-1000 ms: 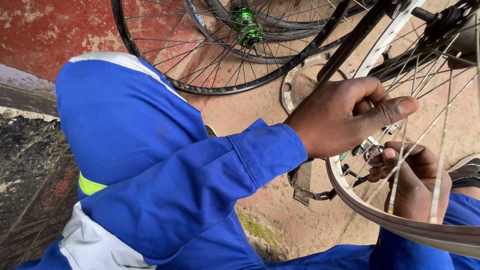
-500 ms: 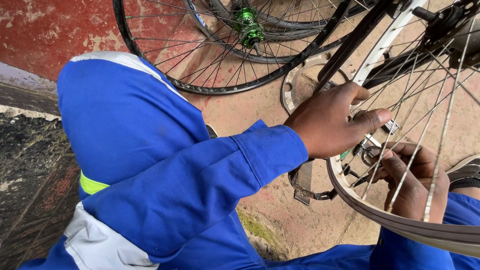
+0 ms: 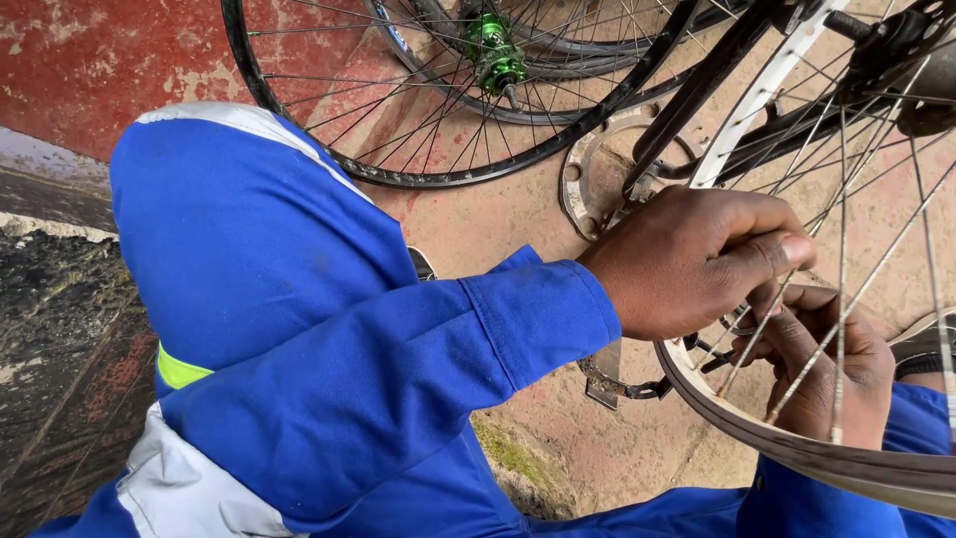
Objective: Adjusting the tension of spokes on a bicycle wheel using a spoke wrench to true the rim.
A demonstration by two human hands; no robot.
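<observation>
Your right hand reaches behind the bicycle wheel at your knees, its fingers curled among the spokes, while your left hand pinches one spoke to steady it; a spare wheel lies on the floor beyond.

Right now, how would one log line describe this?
left hand: pinching wheel spoke | right hand: behind spokes, near rim | spare wheels: on ground

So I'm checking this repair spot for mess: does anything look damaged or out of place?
Loose parts lie on the bare ground: a toothed metal chainring and a chain piece under the silver spoked wheel rim. Both hands, left and right, work at its spokes. No bent spoke is discernible.
</observation>
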